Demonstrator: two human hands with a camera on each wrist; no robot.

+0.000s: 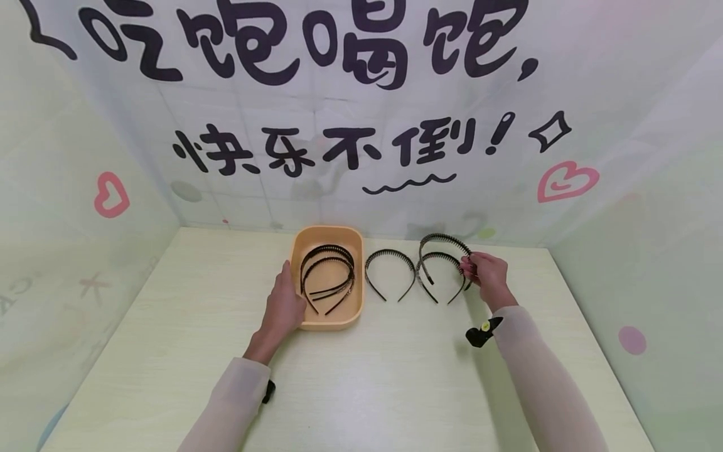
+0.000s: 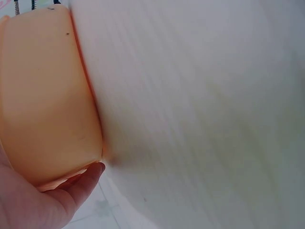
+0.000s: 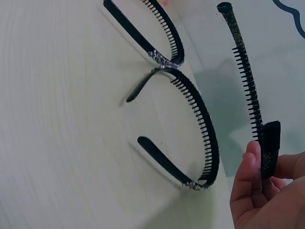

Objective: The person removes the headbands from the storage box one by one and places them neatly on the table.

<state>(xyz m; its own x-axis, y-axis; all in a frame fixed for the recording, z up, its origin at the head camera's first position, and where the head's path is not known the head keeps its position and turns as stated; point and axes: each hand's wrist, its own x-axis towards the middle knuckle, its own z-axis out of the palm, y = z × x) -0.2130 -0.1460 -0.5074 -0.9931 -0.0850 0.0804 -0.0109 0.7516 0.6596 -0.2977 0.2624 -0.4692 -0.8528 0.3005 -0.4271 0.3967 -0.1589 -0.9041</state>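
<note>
My left hand (image 1: 282,301) grips the left side of an orange plastic box (image 1: 327,326), its fingers along the outer wall. Inside the box lie several dark toothed headbands (image 1: 327,258), overlapping one another. At the right, my right hand (image 1: 488,279) pinches one end of a black headband (image 3: 250,86), raised off the table, with comb teeth along its inner side. Below it a second headband (image 3: 207,129) with a glittery patch lies on the table. Another headband (image 1: 390,252) lies between that one and the box.
The pale wood-grain table (image 1: 361,389) is walled in by white printed sheeting on the back (image 1: 339,207) and both sides. Box and loose headbands sit near the back edge. Each wrist wears a small black device, the right one (image 1: 480,336) standing out below the sleeve.
</note>
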